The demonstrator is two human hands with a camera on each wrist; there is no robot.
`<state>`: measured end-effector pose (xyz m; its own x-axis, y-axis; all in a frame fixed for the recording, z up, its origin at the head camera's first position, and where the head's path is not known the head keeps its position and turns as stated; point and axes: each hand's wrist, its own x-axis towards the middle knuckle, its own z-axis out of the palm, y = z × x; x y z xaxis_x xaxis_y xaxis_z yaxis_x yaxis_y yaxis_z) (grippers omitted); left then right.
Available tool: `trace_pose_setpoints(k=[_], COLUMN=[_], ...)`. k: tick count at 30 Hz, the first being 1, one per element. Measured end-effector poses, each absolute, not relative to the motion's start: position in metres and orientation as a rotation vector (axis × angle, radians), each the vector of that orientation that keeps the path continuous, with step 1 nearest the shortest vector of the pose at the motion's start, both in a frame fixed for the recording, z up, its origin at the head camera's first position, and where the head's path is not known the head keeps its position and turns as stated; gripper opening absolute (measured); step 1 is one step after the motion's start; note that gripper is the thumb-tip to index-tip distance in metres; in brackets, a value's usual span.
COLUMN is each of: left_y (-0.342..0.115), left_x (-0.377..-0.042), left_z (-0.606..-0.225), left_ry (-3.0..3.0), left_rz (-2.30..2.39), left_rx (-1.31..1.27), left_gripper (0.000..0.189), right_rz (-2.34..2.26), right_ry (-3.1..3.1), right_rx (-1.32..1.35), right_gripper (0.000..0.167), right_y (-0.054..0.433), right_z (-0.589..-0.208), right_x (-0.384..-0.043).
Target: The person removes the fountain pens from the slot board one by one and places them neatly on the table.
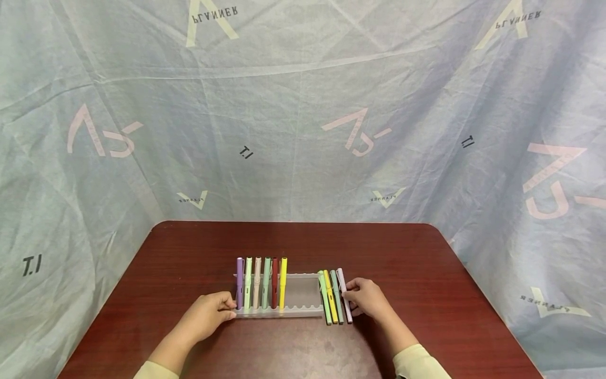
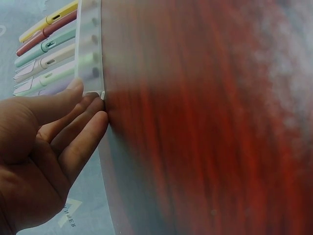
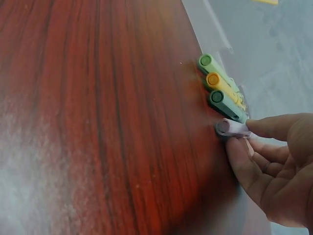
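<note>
Hands [image 1: 207, 316] [image 1: 369, 299] either side, six pens [image 1: 266, 284] in tray [image 1: 305, 313].

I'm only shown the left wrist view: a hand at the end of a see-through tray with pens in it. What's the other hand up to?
Observer: The right hand is pinching a lilac pen.

Visitor: Is that one alone?

Observer: No, to its left lie a green pen, a yellow pen and a blue-green pen.

Visitor: Any room in the tray?

Observer: Yes, the tray has unfilled notches toward its right end.
</note>
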<state>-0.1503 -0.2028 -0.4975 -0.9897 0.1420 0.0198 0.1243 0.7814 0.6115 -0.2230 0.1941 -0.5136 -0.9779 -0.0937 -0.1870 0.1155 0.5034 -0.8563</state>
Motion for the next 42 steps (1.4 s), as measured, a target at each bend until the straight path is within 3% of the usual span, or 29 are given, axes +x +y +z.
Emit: trace_pose_setpoints(k=[42], left_y=[-0.2044], left_x=[-0.1500], left_z=[-0.4977], left_ry=[2.899], left_rz=[1.035], left_rx=[0.213], left_gripper=[0.017], right_rz=[-1.431], right_ry=[2.549], right_rx=[-0.016], right_gripper=[0.036], right_y=[0.1910], right_z=[-0.5132], right_x=[-0.2178])
